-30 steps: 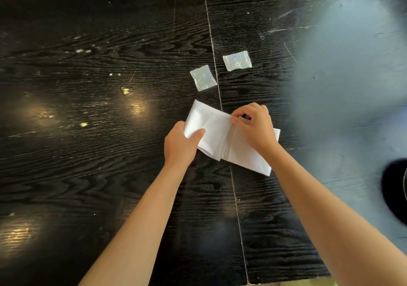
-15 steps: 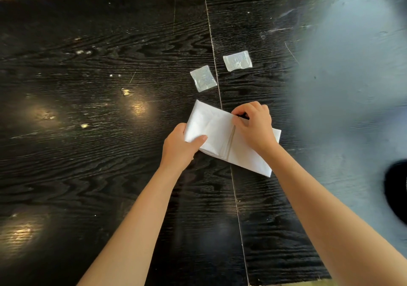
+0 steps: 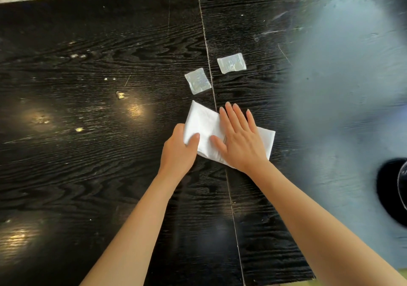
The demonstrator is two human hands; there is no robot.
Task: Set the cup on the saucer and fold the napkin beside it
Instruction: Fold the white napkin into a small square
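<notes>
Seen from the head, the white napkin (image 3: 203, 120) lies on the black table (image 3: 88, 186), looking soft, light and floppy, best held by a corner, where the left hand (image 3: 179, 153) pinches it while the right hand (image 3: 240, 140) presses it flat with straight fingers (image 3: 233, 120).

I see a table (image 3: 88, 175) of black wood, its grain rough-looking yet glossy enough to mirror light. The napkin (image 3: 204, 120) looks matt, white and softly creased. At its 11 o'clock a packet (image 3: 198, 80) and at 12 o'clock a second packet (image 3: 231, 63) are clear, shiny, crinkled plastic.
</notes>
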